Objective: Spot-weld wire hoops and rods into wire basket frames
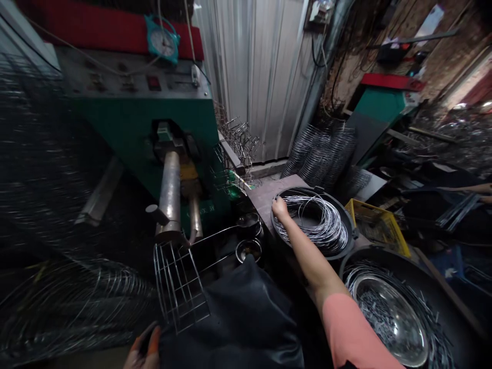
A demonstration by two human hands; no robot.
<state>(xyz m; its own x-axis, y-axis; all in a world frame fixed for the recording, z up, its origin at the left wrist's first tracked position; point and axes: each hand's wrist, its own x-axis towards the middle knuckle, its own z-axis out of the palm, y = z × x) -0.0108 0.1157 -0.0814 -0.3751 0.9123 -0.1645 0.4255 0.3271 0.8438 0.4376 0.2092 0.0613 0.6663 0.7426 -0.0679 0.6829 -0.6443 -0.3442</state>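
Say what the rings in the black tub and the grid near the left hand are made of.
Rings: thin bare steel wire by the look, bright silver with sharp glints; any plating cannot be told. The right hand rests on them. Tub: matt black, probably plastic or rubber. Grid: similar silvery wire, crossed rods, likely welded.

The right hand (279, 207) is bare, the short sleeve (351, 333) salmon-pink, the apron (238, 323) black.
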